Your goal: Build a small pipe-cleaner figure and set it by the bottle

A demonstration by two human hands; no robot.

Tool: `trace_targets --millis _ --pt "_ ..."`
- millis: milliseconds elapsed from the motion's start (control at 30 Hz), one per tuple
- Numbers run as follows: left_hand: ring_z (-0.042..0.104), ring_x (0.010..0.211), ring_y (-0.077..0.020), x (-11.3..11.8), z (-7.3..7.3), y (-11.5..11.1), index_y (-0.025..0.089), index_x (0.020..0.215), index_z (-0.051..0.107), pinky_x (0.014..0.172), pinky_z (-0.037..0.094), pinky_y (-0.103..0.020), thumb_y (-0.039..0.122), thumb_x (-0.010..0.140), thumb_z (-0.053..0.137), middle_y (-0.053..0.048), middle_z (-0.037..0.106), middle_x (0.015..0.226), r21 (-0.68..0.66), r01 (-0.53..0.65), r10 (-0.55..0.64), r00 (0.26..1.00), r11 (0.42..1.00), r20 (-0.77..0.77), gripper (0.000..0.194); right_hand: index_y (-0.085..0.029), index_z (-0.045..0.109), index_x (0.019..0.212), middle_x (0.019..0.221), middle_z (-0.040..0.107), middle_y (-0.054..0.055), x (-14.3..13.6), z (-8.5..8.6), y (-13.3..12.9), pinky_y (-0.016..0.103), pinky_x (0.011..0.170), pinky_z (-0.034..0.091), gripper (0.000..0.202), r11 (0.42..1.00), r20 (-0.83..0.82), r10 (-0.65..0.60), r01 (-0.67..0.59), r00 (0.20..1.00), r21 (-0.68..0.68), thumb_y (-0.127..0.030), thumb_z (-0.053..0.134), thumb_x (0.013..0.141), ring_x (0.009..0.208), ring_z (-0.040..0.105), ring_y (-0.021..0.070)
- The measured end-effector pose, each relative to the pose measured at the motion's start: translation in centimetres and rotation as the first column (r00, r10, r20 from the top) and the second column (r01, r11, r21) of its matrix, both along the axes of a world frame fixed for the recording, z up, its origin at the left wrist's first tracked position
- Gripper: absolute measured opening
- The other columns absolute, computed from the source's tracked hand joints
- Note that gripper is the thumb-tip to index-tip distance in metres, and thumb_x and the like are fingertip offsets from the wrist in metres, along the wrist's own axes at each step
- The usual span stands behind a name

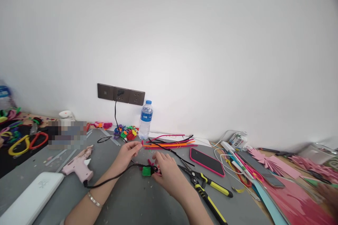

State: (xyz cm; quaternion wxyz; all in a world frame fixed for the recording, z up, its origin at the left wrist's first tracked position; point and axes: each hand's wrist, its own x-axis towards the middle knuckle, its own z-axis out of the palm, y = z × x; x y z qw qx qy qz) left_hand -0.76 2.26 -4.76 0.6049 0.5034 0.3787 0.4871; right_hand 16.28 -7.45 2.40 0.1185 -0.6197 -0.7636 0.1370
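Observation:
My left hand [130, 150] is closed in a pinch, with a small pink pipe cleaner [143, 143] showing at its fingertips. My right hand [167, 167] curls around a green and pink pipe-cleaner piece [146, 171], low over the grey mat; its fingers hide part of the piece. Just beyond both hands lies a bundle of orange, pink and black pipe cleaners [182, 143]. Yellow-and-black wire strippers [194, 177] rest to the right of my right hand. A black cord crosses by my left wrist and leads to a pink glue gun [79, 168].
A water bottle [146, 121] stands against the wall near colourful pipe-cleaner figures [128, 132]. A white power bank [34, 197] lies at left, a pink-edged phone [207, 161] at right. Further right are papers [298, 197], cables and part of another person's hand [327, 193].

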Motion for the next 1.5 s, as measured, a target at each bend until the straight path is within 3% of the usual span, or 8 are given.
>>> trace_targets --millis 200,533,700,900,1067,1300,1400,1500 --pt "0.035 0.048 -0.0085 -0.1 0.2 -0.1 0.015 0.069 0.064 0.050 0.028 -0.022 0.055 0.062 0.074 0.006 0.044 0.051 0.009 0.005 -0.005 1.000 1.000 0.003 0.042 -0.022 0.048 0.125 0.118 0.062 0.008 1.5 -3.7 -0.5 0.050 0.107 0.026 0.056 0.988 -0.058 0.150 -0.146 0.987 0.058 0.000 0.049 0.074 0.111 0.050 0.0268" --pt "0.036 0.049 -0.0079 -0.1 0.4 -0.1 0.014 0.069 0.065 0.050 0.028 -0.022 0.054 0.058 0.076 0.006 0.044 0.053 -0.030 -0.006 0.006 1.000 1.000 0.012 0.043 -0.026 0.054 0.122 0.095 0.067 0.005 4.9 -2.0 -0.8 0.056 0.111 0.017 0.069 0.993 -0.004 0.117 -0.117 0.993 -0.020 0.010 0.039 0.066 0.104 0.053 0.0238" --pt "0.035 0.048 -0.0084 0.0 0.8 -0.4 0.015 0.067 0.064 0.050 0.028 -0.023 0.055 0.059 0.074 0.006 0.043 0.053 -0.014 0.004 -0.004 1.000 1.000 -0.021 0.042 -0.024 0.063 0.102 0.098 0.064 0.004 5.1 -1.6 0.9 0.038 0.095 0.038 0.041 0.993 -0.123 0.113 -0.109 0.986 0.044 0.000 0.048 0.072 0.099 0.054 0.0215" --pt "0.034 0.049 -0.0084 0.1 0.8 -0.4 0.016 0.065 0.061 0.050 0.027 -0.023 0.053 0.064 0.073 0.006 0.042 0.053 0.006 0.036 -0.036 0.999 0.999 -0.023 0.039 -0.019 0.067 0.078 0.090 0.066 0.004 2.4 -3.2 4.5 0.034 0.086 0.035 0.010 0.988 -0.124 0.134 -0.124 0.983 0.089 -0.016 0.058 0.082 0.092 0.056 0.0203" --pt "0.034 0.048 -0.0082 0.2 0.8 -0.5 0.015 0.067 0.063 0.050 0.027 -0.022 0.056 0.062 0.072 0.006 0.043 0.053 0.007 0.033 -0.033 0.999 0.999 -0.033 0.042 -0.018 0.066 0.070 0.082 0.066 0.004 1.0 -4.6 5.6 0.035 0.085 0.032 0.008 0.998 -0.103 0.057 -0.053 0.993 0.037 -0.023 0.067 0.076 0.089 0.057 0.0217" --pt "0.034 0.049 -0.0089 0.2 0.5 -0.5 0.015 0.069 0.062 0.050 0.027 -0.023 0.055 0.064 0.072 0.006 0.042 0.052 -0.010 0.041 -0.041 0.999 0.999 -0.033 0.041 -0.017 0.063 0.069 0.070 0.062 0.001 0.6 -5.4 6.2 0.027 0.068 0.037 0.006 1.000 -0.284 0.004 0.004 0.959 0.028 -0.016 0.062 0.075 0.067 0.053 0.0153" --pt "0.033 0.049 -0.0094 0.1 0.3 -0.4 0.016 0.070 0.063 0.050 0.026 -0.023 0.055 0.067 0.070 0.006 0.041 0.051 -0.005 0.059 -0.059 0.997 0.998 -0.046 0.040 -0.017 0.061 0.075 0.069 0.060 0.001 0.6 -5.5 6.5 0.023 0.058 0.037 0.012 0.997 -0.513 -0.040 0.066 0.857 0.033 -0.025 0.055 0.082 0.062 0.051 0.0136" --pt "0.033 0.050 -0.0094 0.1 0.2 -0.3 0.015 0.072 0.065 0.050 0.025 -0.023 0.055 0.067 0.070 0.005 0.042 0.054 -0.003 0.047 -0.048 0.998 0.999 -0.049 0.040 -0.017 0.059 0.072 0.063 0.056 -0.001 0.2 -5.5 6.5 0.023 0.053 0.035 0.023 0.996 -0.858 -0.078 0.075 0.507 -0.047 -0.039 0.061 0.078 0.055 0.046 0.0117"
